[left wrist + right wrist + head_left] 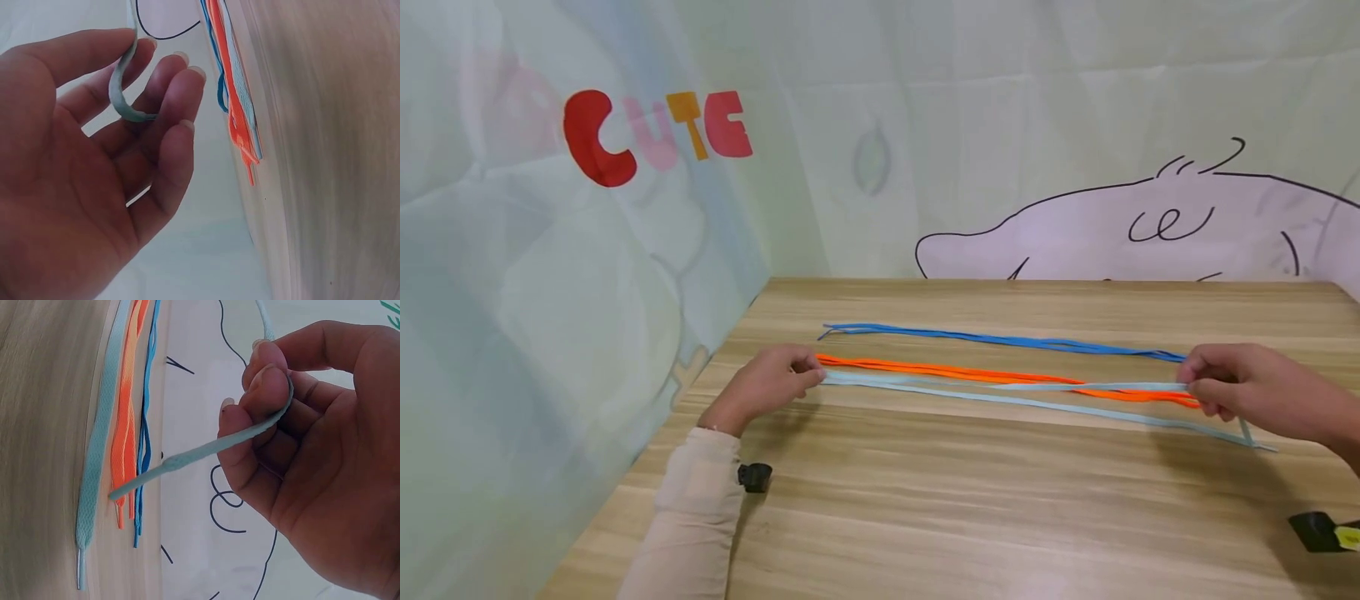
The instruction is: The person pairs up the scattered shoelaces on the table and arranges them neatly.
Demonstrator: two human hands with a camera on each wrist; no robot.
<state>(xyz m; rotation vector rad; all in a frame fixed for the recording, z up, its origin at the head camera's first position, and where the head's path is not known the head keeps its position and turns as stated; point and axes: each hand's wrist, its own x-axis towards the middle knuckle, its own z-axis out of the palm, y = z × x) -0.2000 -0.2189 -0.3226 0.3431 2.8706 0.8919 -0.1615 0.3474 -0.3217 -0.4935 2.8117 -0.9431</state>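
A flat pale blue shoelace (1120, 387) is stretched between the two hands. My left hand (778, 379) pinches it near the left end between thumb and index finger; in the left wrist view its tail curls down across the fingers. On the right, my right hand (1255, 387) pinches the other end, and the tipped tail (219, 445) hangs past the fingers. Below it, a second pale blue shoelace (1075, 407) lies along the wooden table (970, 508). Behind are orange shoelaces (940, 370), partly crossed by the held lace in the head view, and farther back blue shoelaces (1000, 338).
The table's far edge meets a pale backdrop (1000, 125) with a line drawing. Another cloth (572, 333) with coloured letters borders the left side. Black wrist devices, one by the left sleeve (755, 477) and one at the lower right (1317, 532), show over the table.
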